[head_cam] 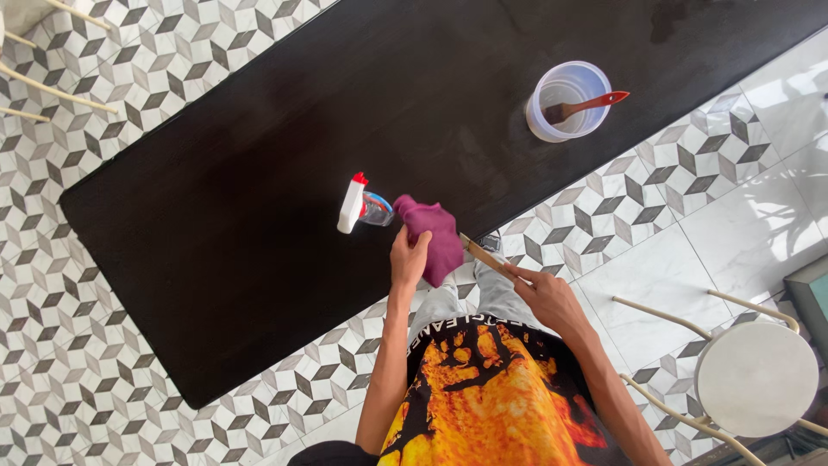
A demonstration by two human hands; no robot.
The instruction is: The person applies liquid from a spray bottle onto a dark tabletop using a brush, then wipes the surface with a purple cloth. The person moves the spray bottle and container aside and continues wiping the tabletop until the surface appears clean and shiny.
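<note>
A long, dark brown wooden tabletop point(259, 173) runs slantwise across a floor of grey-and-white geometric tiles point(129, 78). Near its front edge stands a small clear plastic spray bottle with a white-and-red trigger head point(358, 205). Toward the far right end sits a round translucent plastic tub point(552, 121), with a red-handled brush point(586, 105) resting inside it. A faint dull smear shows just below the tub.

One dark table point(259, 259), one spray bottle point(362, 205), one purple cloth point(431, 237), one plastic cup point(567, 101), two brushes point(586, 106) point(485, 254), one white stool point(755, 378).
</note>
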